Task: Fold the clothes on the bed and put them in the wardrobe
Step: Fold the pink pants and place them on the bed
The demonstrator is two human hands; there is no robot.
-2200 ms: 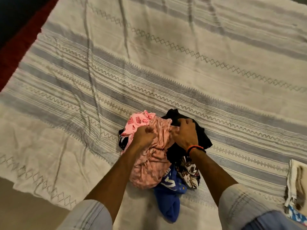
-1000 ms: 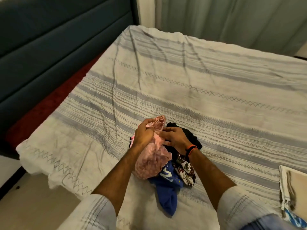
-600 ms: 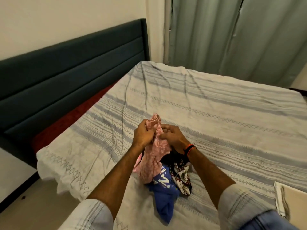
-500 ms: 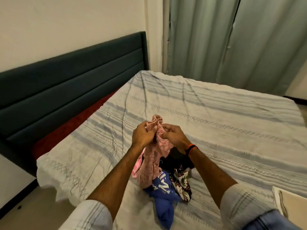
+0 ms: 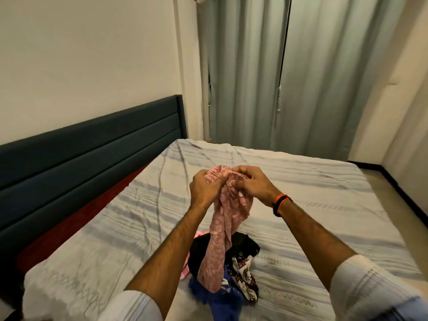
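Note:
A pink patterned garment (image 5: 220, 230) hangs from both my hands above the bed (image 5: 324, 205). My left hand (image 5: 205, 188) grips its gathered top edge on the left. My right hand (image 5: 251, 184) pinches the same edge on the right, an orange and black band on its wrist. Below the hanging cloth lies a small pile: a black garment (image 5: 245, 245), a blue garment (image 5: 222, 300), a dark printed piece (image 5: 245, 276) and a lighter pink piece (image 5: 185, 269). No wardrobe is in view.
The bed carries a grey striped cover. A dark blue headboard (image 5: 88, 154) runs along the left, with a red strip (image 5: 76, 218) below it. Green curtains (image 5: 289, 72) hang behind the far end of the bed. Floor shows at the far right (image 5: 403, 191).
Both hands have lifted the pink garment up off the pile, so it now hangs free. My view has tilted up from the bedcover to the wall and curtains.

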